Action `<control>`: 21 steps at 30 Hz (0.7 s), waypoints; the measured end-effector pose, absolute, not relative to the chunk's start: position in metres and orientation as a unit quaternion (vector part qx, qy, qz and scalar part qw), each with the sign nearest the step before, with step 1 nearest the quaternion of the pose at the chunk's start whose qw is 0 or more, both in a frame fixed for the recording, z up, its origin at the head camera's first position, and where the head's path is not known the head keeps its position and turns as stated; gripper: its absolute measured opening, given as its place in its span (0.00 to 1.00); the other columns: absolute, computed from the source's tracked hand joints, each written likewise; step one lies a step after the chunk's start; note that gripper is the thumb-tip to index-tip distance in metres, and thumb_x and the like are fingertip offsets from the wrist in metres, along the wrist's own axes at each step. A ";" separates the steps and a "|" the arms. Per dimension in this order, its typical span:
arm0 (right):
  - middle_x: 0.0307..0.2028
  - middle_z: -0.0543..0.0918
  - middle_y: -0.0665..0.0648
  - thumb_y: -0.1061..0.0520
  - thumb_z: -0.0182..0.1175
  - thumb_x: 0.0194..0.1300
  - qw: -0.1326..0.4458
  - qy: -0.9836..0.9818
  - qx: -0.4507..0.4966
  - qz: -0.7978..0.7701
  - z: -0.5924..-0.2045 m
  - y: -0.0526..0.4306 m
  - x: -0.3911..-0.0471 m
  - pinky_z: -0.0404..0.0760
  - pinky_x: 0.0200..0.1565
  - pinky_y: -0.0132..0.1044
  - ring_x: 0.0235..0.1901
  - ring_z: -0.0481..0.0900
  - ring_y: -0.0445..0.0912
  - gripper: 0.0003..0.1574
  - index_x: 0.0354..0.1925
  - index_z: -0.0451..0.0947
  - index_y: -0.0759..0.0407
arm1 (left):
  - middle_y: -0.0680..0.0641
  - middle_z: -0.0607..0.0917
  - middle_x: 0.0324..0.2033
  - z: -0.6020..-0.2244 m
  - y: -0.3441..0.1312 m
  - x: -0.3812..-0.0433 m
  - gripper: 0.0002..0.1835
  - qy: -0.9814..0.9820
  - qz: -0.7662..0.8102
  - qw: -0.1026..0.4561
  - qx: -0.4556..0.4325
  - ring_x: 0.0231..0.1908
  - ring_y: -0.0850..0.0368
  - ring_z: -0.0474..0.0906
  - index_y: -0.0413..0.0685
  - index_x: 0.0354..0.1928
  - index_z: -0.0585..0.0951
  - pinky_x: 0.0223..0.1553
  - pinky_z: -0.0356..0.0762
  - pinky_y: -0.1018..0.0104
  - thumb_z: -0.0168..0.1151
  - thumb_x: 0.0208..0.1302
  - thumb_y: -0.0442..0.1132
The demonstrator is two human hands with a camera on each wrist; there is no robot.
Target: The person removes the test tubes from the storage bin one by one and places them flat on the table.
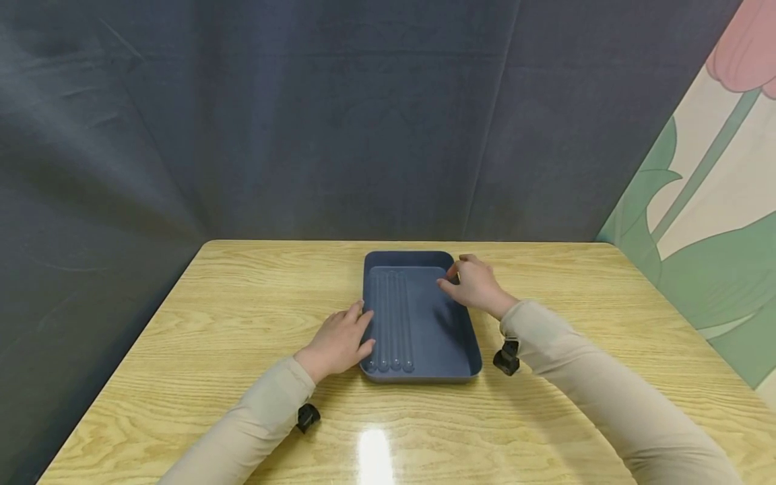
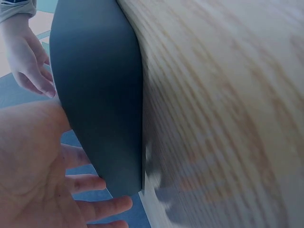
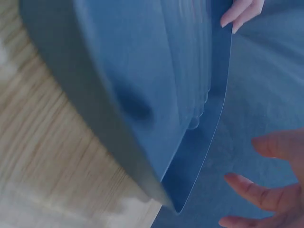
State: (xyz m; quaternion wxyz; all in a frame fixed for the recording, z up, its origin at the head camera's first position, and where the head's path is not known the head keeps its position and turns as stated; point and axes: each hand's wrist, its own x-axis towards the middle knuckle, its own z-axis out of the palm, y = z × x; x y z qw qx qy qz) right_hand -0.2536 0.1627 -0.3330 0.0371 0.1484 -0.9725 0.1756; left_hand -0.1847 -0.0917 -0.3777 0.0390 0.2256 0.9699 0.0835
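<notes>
A dark blue rectangular tray [image 1: 439, 350] lies on the wooden table, its long side running away from me. Inside, along its left side, several clear glass tubes [image 1: 391, 323] with rounded near ends lie parallel. My left hand [image 1: 339, 340] rests at the tray's left wall, fingers spread and thumb over the rim. Its extended fingers show beside the outer wall [image 2: 99, 90] in the left wrist view. Above the far right corner hovers my right hand [image 1: 475, 284], loosely bent. In the right wrist view its thumb and fingers [image 3: 256, 192] are apart with nothing between them.
The light wood table [image 1: 261, 289] surrounds the tray, with its far edge just behind it. A dark cloth [image 1: 364, 121] hangs at the back and left. At the right is a wall with a painted tulip [image 1: 715, 182]. Each wrist wears a small black camera [image 1: 506, 357].
</notes>
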 end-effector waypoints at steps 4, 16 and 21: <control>0.54 0.76 0.71 0.51 0.57 0.63 0.022 -0.971 0.155 0.181 -0.332 0.155 -0.250 0.53 0.60 0.74 0.65 0.60 0.64 0.19 0.38 0.81 0.68 | 0.36 0.59 0.68 -0.378 -0.092 -0.185 0.30 0.970 0.084 0.044 0.223 0.60 0.37 0.68 0.38 0.66 0.64 0.63 0.64 0.47 0.50 0.69 0.49; 0.50 0.81 0.66 0.49 0.58 0.63 0.011 -0.970 0.163 0.177 -0.333 0.135 -0.249 0.52 0.61 0.72 0.67 0.60 0.61 0.20 0.38 0.82 0.66 | 0.36 0.59 0.68 -0.378 -0.092 -0.186 0.30 0.970 0.087 0.044 0.222 0.60 0.37 0.68 0.38 0.66 0.64 0.63 0.64 0.47 0.50 0.69 0.49; 0.49 0.81 0.66 0.50 0.58 0.63 0.014 -0.967 0.172 0.187 -0.334 0.130 -0.249 0.52 0.61 0.73 0.66 0.61 0.62 0.19 0.37 0.81 0.66 | 0.35 0.59 0.68 -0.378 -0.092 -0.186 0.30 0.970 0.085 0.040 0.224 0.60 0.37 0.68 0.38 0.66 0.65 0.63 0.65 0.47 0.51 0.69 0.49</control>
